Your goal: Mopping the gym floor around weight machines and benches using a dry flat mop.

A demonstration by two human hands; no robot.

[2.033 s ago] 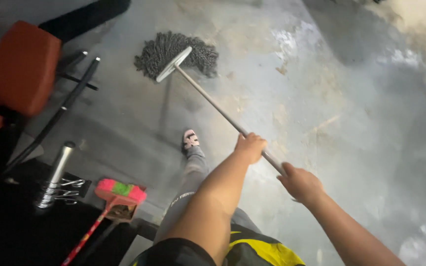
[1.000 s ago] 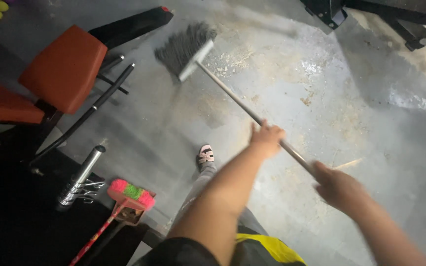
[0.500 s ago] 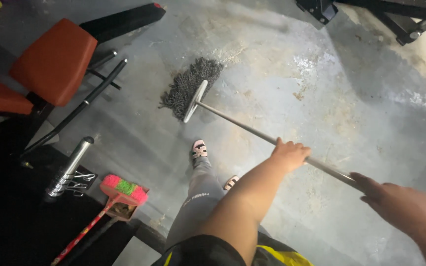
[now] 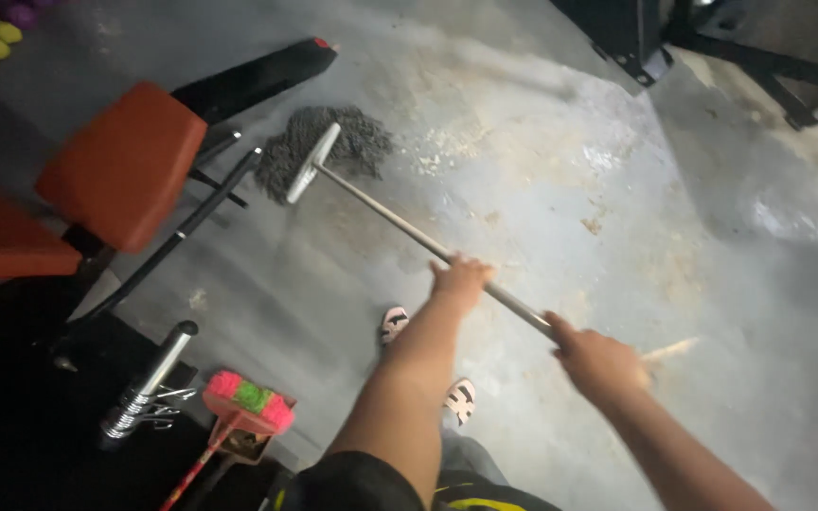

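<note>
A grey string mop (image 4: 328, 149) rests on the wet concrete floor (image 4: 560, 180), its head pushed out to the upper left near a black bar. A long metal handle (image 4: 390, 220) runs from the mop head down to my hands. My left hand (image 4: 460, 279) grips the handle about midway. Lower on the handle, toward its end, my right hand (image 4: 598, 364) is closed around it. My feet in pale sandals (image 4: 395, 324) stand just below the handle.
An orange padded bench (image 4: 120, 161) with a black frame stands at left. A black bar (image 4: 177, 232) leans across the floor. A chrome barbell sleeve (image 4: 149, 383) and a pink-green broom (image 4: 243, 397) lie at lower left. Black machine feet (image 4: 650, 61) stand at top right.
The mop head has slid away and to the left, from in front of my feet to beside the black bar. Both hands pushed the handle forward; the view shifted slightly.
</note>
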